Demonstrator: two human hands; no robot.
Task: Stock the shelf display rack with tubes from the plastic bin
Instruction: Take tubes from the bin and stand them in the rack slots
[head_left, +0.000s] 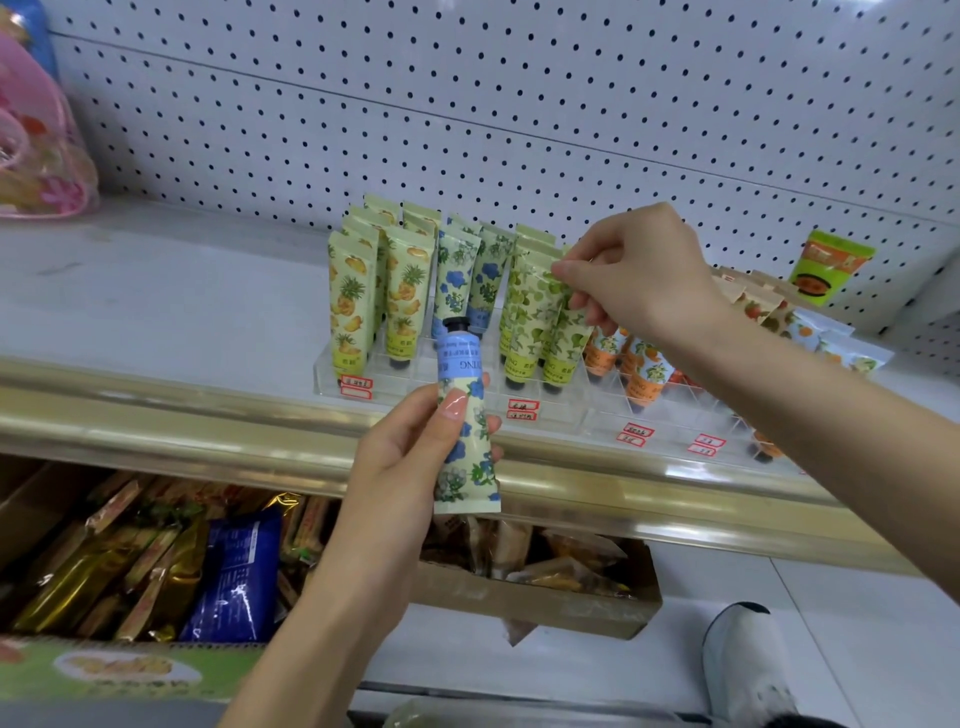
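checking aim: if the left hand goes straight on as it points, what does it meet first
Probably the blue-flower tubes standing in the clear rack, struck by the held tube in the left hand; depth unclear.

A blue-flower tube (465, 421) with a black cap on top is nearly upright in the left hand (410, 452), in front of the clear display rack (566, 410). In the rack stand, cap down, pineapple tubes (350, 306), green-leaf tubes (530, 312) and orange tubes (641, 371). The right hand (639, 280) pinches the top of one green-leaf tube.
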